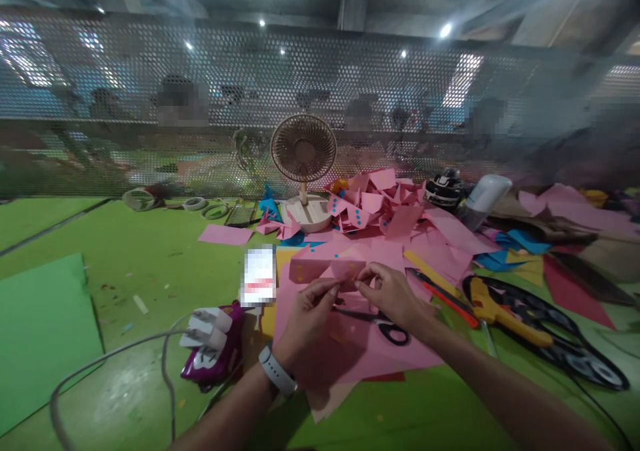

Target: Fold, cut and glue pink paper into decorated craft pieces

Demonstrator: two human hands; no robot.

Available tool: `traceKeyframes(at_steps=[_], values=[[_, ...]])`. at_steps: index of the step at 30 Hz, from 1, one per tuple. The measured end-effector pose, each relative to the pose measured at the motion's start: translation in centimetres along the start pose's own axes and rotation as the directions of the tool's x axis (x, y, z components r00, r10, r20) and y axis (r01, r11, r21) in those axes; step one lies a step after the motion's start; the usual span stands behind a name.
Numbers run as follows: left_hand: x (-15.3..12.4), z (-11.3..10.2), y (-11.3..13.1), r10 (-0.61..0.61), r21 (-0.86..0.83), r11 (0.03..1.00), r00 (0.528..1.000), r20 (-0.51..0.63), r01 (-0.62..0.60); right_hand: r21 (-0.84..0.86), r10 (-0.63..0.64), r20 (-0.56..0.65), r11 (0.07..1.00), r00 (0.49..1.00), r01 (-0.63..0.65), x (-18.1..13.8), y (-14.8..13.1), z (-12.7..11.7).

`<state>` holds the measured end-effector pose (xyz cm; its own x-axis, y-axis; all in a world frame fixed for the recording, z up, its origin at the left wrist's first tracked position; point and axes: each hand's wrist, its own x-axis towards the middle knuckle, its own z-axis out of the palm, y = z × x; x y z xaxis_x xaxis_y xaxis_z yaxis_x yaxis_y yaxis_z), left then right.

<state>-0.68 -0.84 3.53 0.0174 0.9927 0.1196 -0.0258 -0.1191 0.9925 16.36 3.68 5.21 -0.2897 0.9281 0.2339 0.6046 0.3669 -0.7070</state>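
Between my two hands stands a folded piece of pink paper, with small blue and yellow marks on it. My left hand, with a pale watch band at the wrist, is closed, thumb and fingers pinching the paper's lower edge. My right hand is closed too, its fingertips pinching the paper's right end. Any small piece between the fingertips is too blurred to make out. Below the hands, scissors with black handles lie on large pink sheets.
A small fan stands behind, beside a heap of folded pink paper. A lit phone and a purple power bank-like case with a white plug lie left. A yellow-handled tool lies right. A green sheet lies far left.
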Motion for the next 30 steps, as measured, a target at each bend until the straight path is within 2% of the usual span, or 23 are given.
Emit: traceKeyframes(at_steps=[6,9,14,20,23,27,30], values=[[0.1,-0.1,-0.3,-0.016,-0.022,1.0,1.0,0.002,0.016,0.002,0.021,-0.051,1.0,0.998,-0.021,0.0,0.4,0.1],[0.1,-0.3,-0.5,-0.027,-0.045,0.999,1.0,0.002,0.027,0.064,0.024,-0.068,0.998,0.997,-0.019,0.2,0.6,-0.1],[0.2,-0.4,-0.5,-0.072,-0.084,0.994,0.997,-0.012,0.071,0.347,0.022,-0.005,0.938,1.0,-0.019,0.6,0.5,-1.0],[0.0,-0.4,-0.2,-0.084,-0.124,0.989,0.996,-0.037,0.079,0.341,0.111,0.021,0.933,0.994,-0.112,0.8,1.3,-0.4],[-0.1,-0.3,-0.1,-0.087,-0.142,0.986,0.996,-0.022,0.083,0.36,0.115,0.098,0.922,0.989,-0.143,0.8,1.6,0.4],[-0.2,-0.1,0.0,-0.087,-0.16,0.983,0.996,0.029,0.09,0.495,0.153,0.211,0.835,0.965,-0.24,0.5,1.7,1.2],[-0.3,0.0,0.3,-0.085,-0.162,0.982,0.994,0.067,0.095,0.579,0.17,0.215,0.771,0.962,-0.266,0.3,1.8,1.4]])
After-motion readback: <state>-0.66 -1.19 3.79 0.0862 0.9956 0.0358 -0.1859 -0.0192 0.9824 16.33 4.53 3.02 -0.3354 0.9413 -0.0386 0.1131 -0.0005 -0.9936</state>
